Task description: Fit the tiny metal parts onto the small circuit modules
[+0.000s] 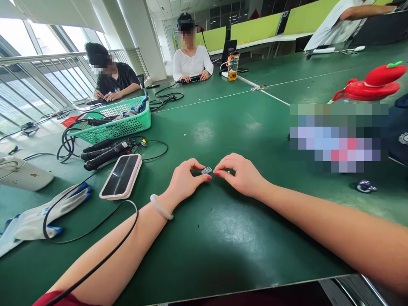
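Between thumb and fingers my left hand (pixel 186 178) pinches a small flat piece (pixel 207 170) with a black-and-white pattern, too small to name for certain. Close to its right edge, my right hand (pixel 240 174) has thumb and forefinger pressed together; whether a tiny bit sits in that pinch I cannot make out. Both hands are just above the green table (pixel 204 131). A phone (pixel 121 176) in a pale pink case lies left of my left hand. My left wrist wears a white bangle (pixel 161 207).
At the left are a green basket (pixel 117 127) of tools and gloves, black tool handles (pixel 106 153), a glove (pixel 47 212) and a white container (pixel 27 174). A black cable crosses my left forearm. A red-lidded bottle (pixel 366 89) stands right. People sit at the far side.
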The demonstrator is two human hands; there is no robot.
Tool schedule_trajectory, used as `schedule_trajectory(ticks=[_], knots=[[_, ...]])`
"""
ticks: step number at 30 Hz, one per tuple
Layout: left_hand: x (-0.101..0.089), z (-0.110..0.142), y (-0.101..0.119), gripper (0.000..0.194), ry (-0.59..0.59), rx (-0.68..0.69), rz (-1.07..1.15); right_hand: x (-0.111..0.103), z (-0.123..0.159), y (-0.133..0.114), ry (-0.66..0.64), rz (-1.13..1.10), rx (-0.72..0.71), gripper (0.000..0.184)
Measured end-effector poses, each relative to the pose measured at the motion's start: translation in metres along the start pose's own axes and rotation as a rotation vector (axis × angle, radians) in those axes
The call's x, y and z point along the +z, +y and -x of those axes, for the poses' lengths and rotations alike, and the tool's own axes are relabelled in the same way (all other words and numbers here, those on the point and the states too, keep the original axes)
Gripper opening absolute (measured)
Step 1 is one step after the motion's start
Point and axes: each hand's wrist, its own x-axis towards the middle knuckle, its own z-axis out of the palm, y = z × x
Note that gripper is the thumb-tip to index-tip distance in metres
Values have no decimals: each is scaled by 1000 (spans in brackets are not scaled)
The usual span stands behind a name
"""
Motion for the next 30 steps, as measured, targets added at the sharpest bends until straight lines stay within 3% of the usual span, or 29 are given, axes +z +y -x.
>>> schedule_trajectory(ticks=[7,14,19,25,28,30], knots=[[3,2,4,28,-132,60,200,1,0,-2,21,-303,85,14],[4,1,4,29,-171,15,408,1,-1,2,52,-344,93,12],[3,1,8,29,-179,-27,503,0,2,3,92,-203,-36,13],[1,3,11,35,-202,-105,706,-6,4,2,204,210,-412,17],[2,3,11,35,-207,-103,727,-10,4,3,204,242,-437,18],[2,2,9,33,-202,-88,663,-12,3,7,163,203,-360,19]])
